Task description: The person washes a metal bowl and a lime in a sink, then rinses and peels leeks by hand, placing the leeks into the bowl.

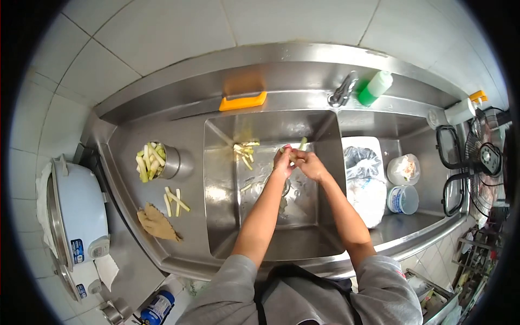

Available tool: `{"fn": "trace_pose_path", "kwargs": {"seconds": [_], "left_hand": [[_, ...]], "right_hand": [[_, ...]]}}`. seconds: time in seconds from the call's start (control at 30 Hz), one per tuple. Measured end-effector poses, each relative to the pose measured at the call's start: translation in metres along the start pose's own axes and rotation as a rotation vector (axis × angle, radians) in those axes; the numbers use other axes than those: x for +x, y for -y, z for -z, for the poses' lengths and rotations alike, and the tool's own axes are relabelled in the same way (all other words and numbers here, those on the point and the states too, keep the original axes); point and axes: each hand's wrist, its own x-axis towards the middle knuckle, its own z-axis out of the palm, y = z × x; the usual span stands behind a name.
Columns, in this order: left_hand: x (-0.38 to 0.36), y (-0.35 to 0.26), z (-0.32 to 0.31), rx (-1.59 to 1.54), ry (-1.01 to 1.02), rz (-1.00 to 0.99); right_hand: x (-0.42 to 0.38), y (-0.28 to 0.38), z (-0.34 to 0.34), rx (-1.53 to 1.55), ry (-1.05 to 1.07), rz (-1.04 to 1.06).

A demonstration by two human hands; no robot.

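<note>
Over the middle of the steel sink basin [260, 227], my left hand [282, 162] and my right hand [309, 166] meet with fingers closed. Both appear to grip a pale green vegetable stalk [303, 143], whose end sticks out beyond the fingers; the rest is mostly hidden by them. To the left in the basin lies a small heap of cut pale stalks [246, 153]. On the left drainboard, a metal pot [172, 163] is filled with more stalks [149, 161]. Several loose stalks [176, 201] rest beside it, near a torn brown sheet [157, 222].
An orange-yellow handled object [242, 101] sits on the back ledge. A faucet [342, 90] and a green soap bottle [375, 89] stand right of it. The right basin holds a white bag-lined container [364, 203] and two tubs [403, 199]. A fan [487, 157] is far right.
</note>
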Motion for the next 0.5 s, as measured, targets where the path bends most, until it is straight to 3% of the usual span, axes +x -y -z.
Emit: {"fn": "trace_pose_path", "kwargs": {"seconds": [0.03,0.1,0.13,0.17,0.2,0.23,0.4,0.5], "left_hand": [[0.001,-0.002,-0.010,-0.041,0.033,-0.002],[-0.002,-0.009,-0.032,-0.072,0.082,-0.002],[-0.011,-0.016,-0.045,0.001,0.077,-0.073],[-0.019,-0.020,-0.055,0.068,0.067,-0.145],[-0.024,-0.022,-0.062,0.069,0.076,-0.150],[-0.028,-0.026,-0.069,0.136,0.100,-0.214],[-0.040,-0.036,-0.077,0.226,0.179,-0.383],[-0.047,-0.042,-0.074,0.207,0.182,-0.383]], "right_hand": [[0.006,-0.003,0.008,0.087,-0.053,0.068],[0.007,0.025,0.047,-0.119,-0.454,0.236],[0.014,0.045,0.063,0.120,-0.673,0.154],[0.020,0.064,0.088,-0.028,-0.811,0.006],[0.035,0.073,0.106,-0.070,-1.005,0.123],[0.056,0.070,0.125,-0.183,-1.105,0.062],[0.101,0.084,0.164,-0.197,-1.026,-0.214],[0.100,0.087,0.160,-0.282,-1.026,-0.196]]}}
